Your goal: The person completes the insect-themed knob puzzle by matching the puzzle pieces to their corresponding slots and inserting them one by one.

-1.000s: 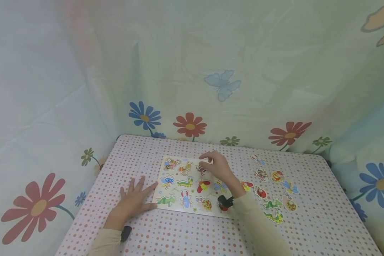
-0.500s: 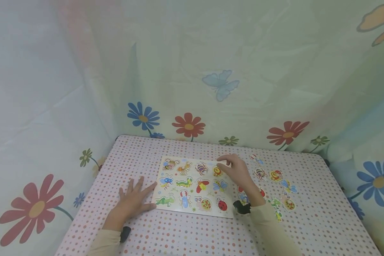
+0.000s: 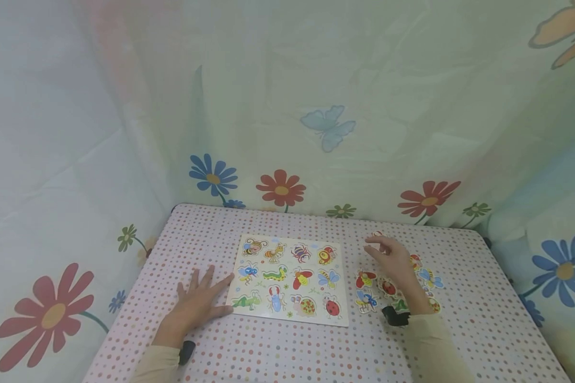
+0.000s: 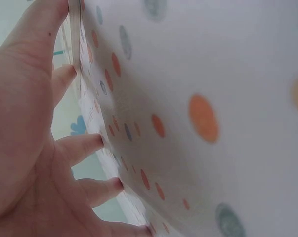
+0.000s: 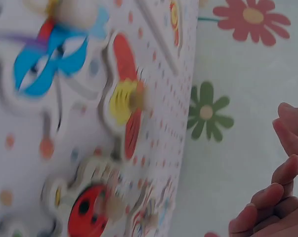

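Note:
My left hand (image 3: 195, 303) lies spread on the dotted cloth, thumb and index finger against the left edge of the insect puzzle board (image 3: 343, 260). The left wrist view shows its fingertips (image 4: 114, 183) pressed to the cloth. My right hand (image 3: 394, 266) hovers over the loose puzzle pieces right of the board, fingers loosely bent, nothing seen between them. Close by lie the red-winged bug piece (image 3: 366, 278), a blue fly piece (image 3: 366, 301) and a ladybird piece (image 3: 388, 288). Small round knobs stick up from these pieces in the right wrist view. The hand and forearm cover other pieces.
Beyond the right hand, a blue-winged bee piece (image 3: 431, 278) and others lie partly hidden. Dotted cloth covers the table (image 3: 268, 356). A flowered fabric backdrop (image 3: 249, 106) rises behind it and at both sides. A black camera mount (image 3: 395, 316) sits on the right wrist.
My right hand has travelled right, from over the board's top row to above the loose pieces, uncovering the board's pictures. The left hand stays at the board's edge.

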Available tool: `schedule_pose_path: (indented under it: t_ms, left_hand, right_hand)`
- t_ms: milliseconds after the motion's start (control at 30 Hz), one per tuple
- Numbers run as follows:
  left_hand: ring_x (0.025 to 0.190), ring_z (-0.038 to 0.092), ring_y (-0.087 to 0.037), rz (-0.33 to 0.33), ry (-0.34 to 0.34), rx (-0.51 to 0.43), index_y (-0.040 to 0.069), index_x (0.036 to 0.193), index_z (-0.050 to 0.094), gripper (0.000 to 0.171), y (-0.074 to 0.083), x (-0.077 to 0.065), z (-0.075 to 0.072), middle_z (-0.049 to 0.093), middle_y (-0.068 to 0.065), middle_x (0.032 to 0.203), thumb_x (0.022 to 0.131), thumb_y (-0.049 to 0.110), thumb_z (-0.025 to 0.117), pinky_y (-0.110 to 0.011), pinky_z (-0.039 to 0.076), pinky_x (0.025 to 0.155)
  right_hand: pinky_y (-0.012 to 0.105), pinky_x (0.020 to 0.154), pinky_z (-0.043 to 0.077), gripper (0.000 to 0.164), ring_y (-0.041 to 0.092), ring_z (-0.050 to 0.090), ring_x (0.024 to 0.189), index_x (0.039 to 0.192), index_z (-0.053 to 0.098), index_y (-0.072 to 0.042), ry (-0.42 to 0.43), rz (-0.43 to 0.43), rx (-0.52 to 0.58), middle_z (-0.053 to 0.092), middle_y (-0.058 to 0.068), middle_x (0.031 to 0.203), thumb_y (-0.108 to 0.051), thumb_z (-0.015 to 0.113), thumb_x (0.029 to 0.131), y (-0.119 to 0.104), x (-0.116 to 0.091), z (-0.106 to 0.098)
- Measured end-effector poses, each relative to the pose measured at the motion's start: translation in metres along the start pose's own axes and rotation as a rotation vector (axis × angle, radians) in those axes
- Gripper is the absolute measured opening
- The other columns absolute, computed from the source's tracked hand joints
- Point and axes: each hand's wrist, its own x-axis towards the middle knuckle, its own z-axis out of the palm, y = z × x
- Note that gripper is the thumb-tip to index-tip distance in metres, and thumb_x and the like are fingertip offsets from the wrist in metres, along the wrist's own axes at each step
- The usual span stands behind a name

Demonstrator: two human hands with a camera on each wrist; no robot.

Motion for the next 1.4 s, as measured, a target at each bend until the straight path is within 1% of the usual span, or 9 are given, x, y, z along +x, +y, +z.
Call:
schedule_pose_path:
  t_ms: [333, 433, 500, 567, 667, 733, 800, 1000, 1400]
  left_hand:
    - [0.144, 0.001, -0.056, -0.006, -0.002, 0.002, 0.036, 0.155, 0.037, 0.081, 0.0, -0.001, 0.0, 0.011, -0.021, 0.164, 0.085, 0.064, 0.066, -0.082, -0.001, 0.102]
    - [0.144, 0.0, -0.056, -0.009, -0.004, 0.0, 0.037, 0.155, 0.037, 0.081, -0.001, 0.0, 0.001, 0.011, -0.02, 0.164, 0.084, 0.064, 0.066, -0.082, -0.002, 0.102]
    - [0.145, -0.001, -0.056, -0.011, -0.006, -0.006, 0.037, 0.155, 0.036, 0.081, -0.001, 0.0, 0.002, 0.01, -0.02, 0.165, 0.084, 0.064, 0.066, -0.082, -0.002, 0.102]
    - [0.145, -0.002, -0.055, -0.013, -0.008, -0.013, 0.038, 0.155, 0.036, 0.081, -0.001, 0.0, 0.003, 0.009, -0.02, 0.165, 0.084, 0.064, 0.066, -0.082, -0.003, 0.103]
    - [0.145, -0.002, -0.055, -0.016, -0.011, -0.014, 0.038, 0.155, 0.036, 0.082, -0.001, 0.0, 0.003, 0.009, -0.019, 0.165, 0.084, 0.065, 0.066, -0.082, -0.003, 0.103]
    - [0.145, -0.002, -0.055, -0.018, -0.011, -0.011, 0.038, 0.155, 0.036, 0.082, -0.001, 0.0, 0.003, 0.009, -0.019, 0.165, 0.084, 0.065, 0.066, -0.082, -0.003, 0.103]
    - [0.145, -0.001, -0.056, -0.017, -0.008, -0.007, 0.037, 0.155, 0.036, 0.082, -0.001, 0.0, 0.002, 0.01, -0.02, 0.165, 0.084, 0.065, 0.066, -0.082, -0.002, 0.103]
    - [0.145, 0.0, -0.056, -0.013, 0.002, 0.009, 0.037, 0.155, 0.036, 0.082, -0.001, 0.0, 0.002, 0.011, -0.02, 0.165, 0.084, 0.065, 0.065, -0.081, -0.002, 0.103]
    - [0.145, -0.001, -0.056, -0.011, 0.001, -0.012, 0.038, 0.155, 0.036, 0.081, -0.001, 0.002, 0.003, 0.009, -0.019, 0.165, 0.084, 0.064, 0.067, -0.082, -0.002, 0.103]
  right_hand:
    - [0.039, 0.058, 0.04, 0.041, 0.024, 0.042, 0.08, 0.125, 0.068, -0.008, 0.069, 0.153, -0.04, 0.05, 0.01, 0.096, -0.039, 0.064, 0.099, 0.047, 0.001, -0.026]
    - [0.048, 0.073, 0.047, 0.045, 0.034, 0.049, 0.098, 0.129, 0.065, -0.006, 0.042, 0.208, -0.02, 0.054, 0.02, 0.117, -0.04, 0.061, 0.1, 0.058, 0.002, -0.031]
    - [0.059, 0.088, 0.045, 0.046, 0.042, 0.046, 0.115, 0.13, 0.063, -0.005, 0.023, 0.254, 0.009, 0.049, 0.025, 0.135, -0.039, 0.061, 0.1, 0.062, 0.002, -0.033]
    - [0.062, 0.094, 0.042, 0.046, 0.043, 0.043, 0.122, 0.131, 0.063, -0.004, 0.009, 0.285, 0.008, 0.044, 0.025, 0.144, -0.038, 0.061, 0.1, 0.064, 0.002, -0.034]
    - [0.05, 0.079, 0.049, 0.046, 0.037, 0.05, 0.104, 0.13, 0.063, -0.003, -0.011, 0.316, -0.018, 0.052, 0.023, 0.127, -0.037, 0.063, 0.099, 0.065, 0.002, -0.036]
    - [0.04, 0.064, 0.045, 0.045, 0.03, 0.048, 0.088, 0.13, 0.063, -0.002, -0.03, 0.312, -0.042, 0.055, 0.02, 0.112, -0.035, 0.065, 0.099, 0.067, 0.002, -0.037]
    - [0.034, 0.058, 0.043, 0.046, 0.027, 0.049, 0.081, 0.13, 0.064, -0.002, -0.05, 0.314, -0.062, 0.056, 0.017, 0.104, -0.034, 0.066, 0.098, 0.07, 0.002, -0.037]
    - [0.031, 0.061, 0.042, 0.047, 0.031, 0.053, 0.091, 0.13, 0.063, -0.003, -0.124, 0.348, -0.079, 0.057, 0.021, 0.114, -0.037, 0.065, 0.098, 0.081, 0.006, -0.034]
    - [0.026, 0.056, 0.041, 0.039, 0.025, 0.053, 0.078, 0.124, 0.066, -0.002, -0.153, 0.291, -0.098, 0.061, 0.015, 0.098, -0.031, 0.066, 0.098, 0.088, 0.009, -0.027]
